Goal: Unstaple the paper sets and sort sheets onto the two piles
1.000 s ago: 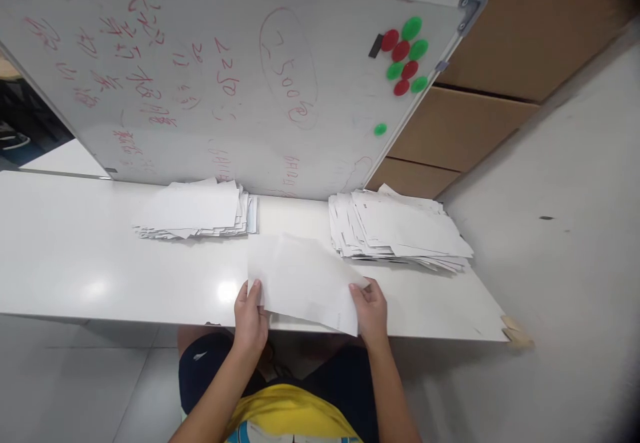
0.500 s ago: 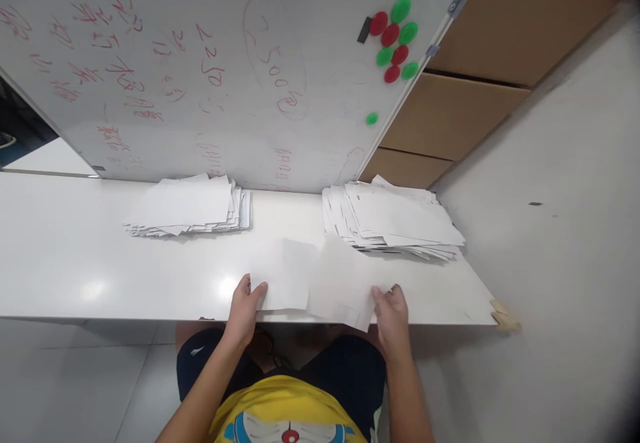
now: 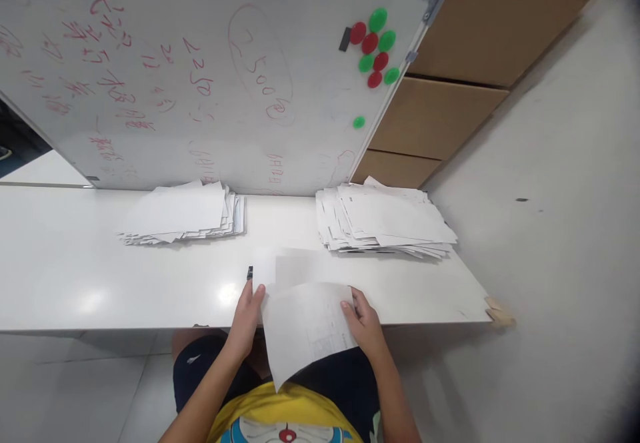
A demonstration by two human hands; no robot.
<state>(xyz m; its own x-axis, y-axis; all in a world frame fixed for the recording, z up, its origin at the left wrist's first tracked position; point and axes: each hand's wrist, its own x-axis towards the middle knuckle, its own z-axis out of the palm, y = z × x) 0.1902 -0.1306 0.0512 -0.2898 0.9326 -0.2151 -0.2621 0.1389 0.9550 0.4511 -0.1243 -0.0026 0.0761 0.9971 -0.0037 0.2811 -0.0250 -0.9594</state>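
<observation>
My left hand [image 3: 247,317] is closed on the left edge of a white sheet of paper [image 3: 295,268], thumb on top. A small dark patch [image 3: 250,272] shows just above its fingers; I cannot make out what it is. With thumb and fingers, my right hand [image 3: 364,321] pinches the right side of another paper sheet [image 3: 309,331]. This second sheet is curved, has faint print near its lower right, and overlaps the first. Its lower left corner hangs past the table edge over my lap, and its left edge comes close to my left thumb.
On the white table [image 3: 165,283], a paper stack [image 3: 180,209] lies at the back left and a larger paper stack [image 3: 395,216] at the back right. Behind them leans a whiteboard [image 3: 175,3] with red writing and round magnets [image 3: 370,43]. Cardboard boxes [image 3: 440,113] and a wall [image 3: 565,229] are at right.
My right hand has moved left and slightly down, bringing its sheet toward my body and over the left sheet. The two hands are closer together. The camera view has shifted slightly.
</observation>
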